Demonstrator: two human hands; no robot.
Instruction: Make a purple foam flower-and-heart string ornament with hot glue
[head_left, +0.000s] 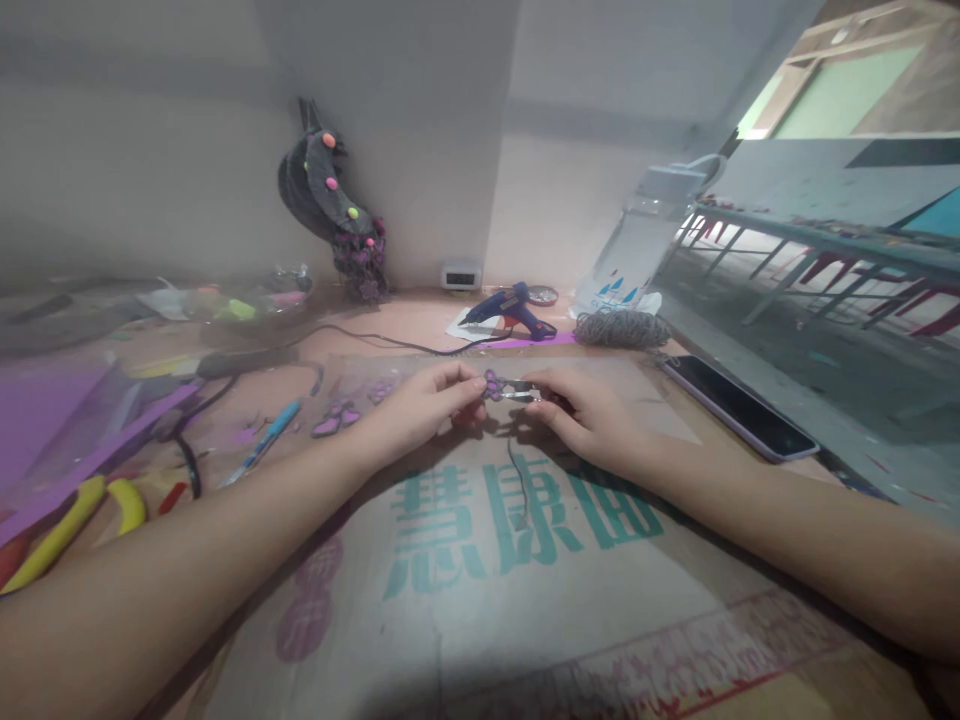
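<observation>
Between my hands, above the printed sheet, is a metal hair clip (pixel 516 394) with a purple and grey flower-like piece (pixel 492 385) on its left end. My left hand (pixel 454 395) pinches the decorated end with thumb and fingers. The clip's right end is gripped by the fingertips of my right hand (pixel 562 400); its two metal arms look spread apart. Below it a short grey strand (pixel 519 485) trails over the sheet. Purple heart-shaped pieces with grey edges (pixel 337 417) lie left of my left hand.
A blue glue gun (pixel 510 310) rests at the back, its cord running left. Behind my right hand are grey yarn (pixel 622 328), a water bottle (pixel 634 245) and a phone (pixel 739 405). On the left lie a blue pen (pixel 274 430), yellow-handled scissors (pixel 75 520) and purple sheets (pixel 52 410).
</observation>
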